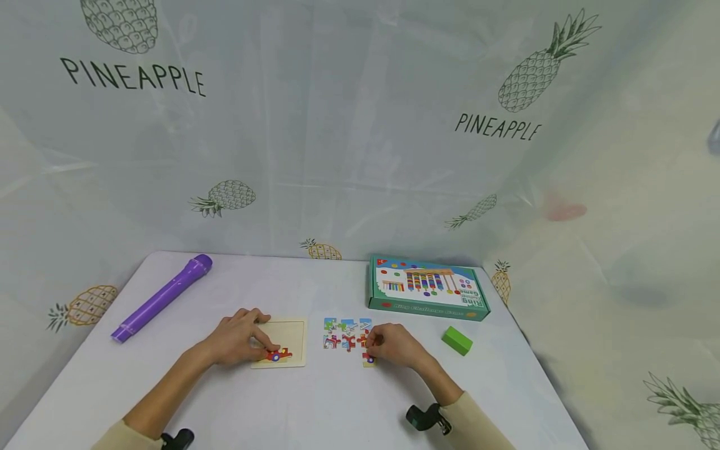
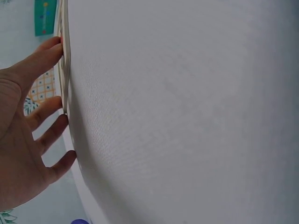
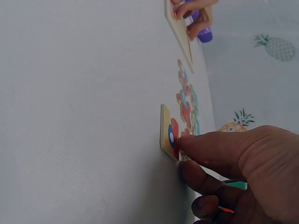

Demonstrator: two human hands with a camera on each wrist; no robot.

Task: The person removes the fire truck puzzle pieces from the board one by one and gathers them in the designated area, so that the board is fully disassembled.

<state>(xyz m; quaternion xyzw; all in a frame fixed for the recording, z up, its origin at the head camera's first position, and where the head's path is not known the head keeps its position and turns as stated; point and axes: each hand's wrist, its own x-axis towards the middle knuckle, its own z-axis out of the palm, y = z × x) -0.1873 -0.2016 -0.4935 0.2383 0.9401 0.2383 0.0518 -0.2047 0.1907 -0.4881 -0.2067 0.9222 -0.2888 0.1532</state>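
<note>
My left hand (image 1: 239, 337) reaches over the left part of a pale wooden puzzle tray (image 1: 298, 340). Its thumb and index finger touch a red and blue puzzle piece (image 1: 278, 355) lying in the tray's lower part; the other fingers are spread near the tray's edge. To the right of the tray, several colourful puzzle pieces (image 1: 348, 342) lie in rows on the table. My right hand (image 1: 395, 345) pinches a yellow, red and blue puzzle piece (image 3: 171, 136) between thumb and index finger at the near right of these rows. That piece rests on or just above the table; I cannot tell which.
A purple tube-shaped toy (image 1: 163, 300) lies at the back left of the white table (image 1: 270, 406). Toward the back right is a green game box (image 1: 430, 309), with a green block (image 1: 457, 340) in front of it. Behind hangs a pineapple-print curtain (image 1: 337, 125).
</note>
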